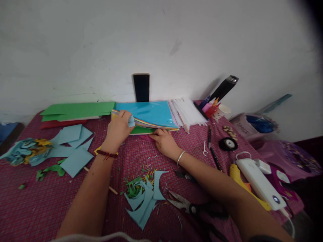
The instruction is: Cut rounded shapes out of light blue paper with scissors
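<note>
A stack of coloured paper [151, 111] under a shiny blue top lies against the wall. My left hand [120, 126] is closed on the lifted left corner of this stack, whose layers fan apart. A curled light-blue paper [131, 121] shows at its fingers. At the stack's front edge, my right hand [165, 143] has its fingers together on a pink paper [144, 137], which sticks out below a green sheet. How firmly they grip it is partly hidden. Light-blue offcuts [145, 205] and green and yellow shreds [133, 186] lie between my forearms.
Green sheets [78, 111], blue squares [77, 161] and crumpled paper [27, 151] lie left. A phone [141, 88] leans on the wall. At right are glue sticks [188, 112], a black bottle [224, 88], tape [228, 144], scissors [193, 208], a glue gun [247, 188] and a white power strip [261, 183].
</note>
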Motion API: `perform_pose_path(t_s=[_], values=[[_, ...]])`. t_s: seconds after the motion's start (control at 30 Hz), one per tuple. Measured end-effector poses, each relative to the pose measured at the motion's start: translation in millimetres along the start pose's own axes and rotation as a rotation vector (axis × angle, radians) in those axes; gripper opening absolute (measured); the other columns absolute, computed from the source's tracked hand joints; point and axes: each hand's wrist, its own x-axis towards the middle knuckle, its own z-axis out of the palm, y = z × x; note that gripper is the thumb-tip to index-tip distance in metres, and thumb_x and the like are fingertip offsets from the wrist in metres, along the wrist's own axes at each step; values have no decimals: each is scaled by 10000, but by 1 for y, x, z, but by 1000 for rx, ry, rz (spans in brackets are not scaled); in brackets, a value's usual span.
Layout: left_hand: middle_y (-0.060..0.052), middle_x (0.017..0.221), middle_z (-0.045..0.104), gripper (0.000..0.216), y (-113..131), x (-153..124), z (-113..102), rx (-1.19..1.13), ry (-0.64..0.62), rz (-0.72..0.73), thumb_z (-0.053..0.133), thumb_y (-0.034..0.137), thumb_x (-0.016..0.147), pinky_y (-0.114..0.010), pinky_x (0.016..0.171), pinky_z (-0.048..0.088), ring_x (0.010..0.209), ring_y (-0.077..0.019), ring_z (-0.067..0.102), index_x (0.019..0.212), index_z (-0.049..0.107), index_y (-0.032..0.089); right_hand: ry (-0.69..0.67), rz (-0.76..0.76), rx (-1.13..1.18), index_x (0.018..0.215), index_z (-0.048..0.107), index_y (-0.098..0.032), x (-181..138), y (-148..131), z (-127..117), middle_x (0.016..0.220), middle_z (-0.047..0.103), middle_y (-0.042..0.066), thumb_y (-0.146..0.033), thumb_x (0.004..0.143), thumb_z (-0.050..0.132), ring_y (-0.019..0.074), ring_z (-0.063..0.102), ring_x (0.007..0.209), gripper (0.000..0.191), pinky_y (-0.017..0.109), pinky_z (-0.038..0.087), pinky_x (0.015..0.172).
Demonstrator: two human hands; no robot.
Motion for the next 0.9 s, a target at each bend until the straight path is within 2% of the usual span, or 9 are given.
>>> perform_pose_path(t_s=[0.4,0.57,0.77,0.9], values=[[-109,1150,545,275,-1,0,2,-16,-2,8,560,300,812,-346,676,466,962,-284,576,1057,504,189,16,38,-40,1254,580,-220,-1,-5,0,1124,569,91,-158,899,444,243,447,1045,385,370,344,881],[-104,1149,545,261,-3,2,2,-23,-16,6,561,294,820,-344,712,473,984,-272,573,1053,507,191,49,84,-58,1351,476,-193,-2,-11,0,1251,528,96,-140,871,442,253,444,1066,484,375,357,867],[-100,1150,540,385,-7,2,-4,-69,-34,39,639,418,781,-340,740,469,1016,-274,558,1050,488,188,41,115,-59,1387,433,-194,-1,-12,-3,1338,483,94,-134,855,437,258,462,1032,535,392,365,874],[-95,1160,536,383,-5,3,-4,-71,-40,14,647,421,775,-339,758,466,1029,-269,550,1038,487,194,47,135,-52,1383,436,-194,1,-13,-4,1327,487,103,-136,848,442,268,457,1049,539,400,372,869]])
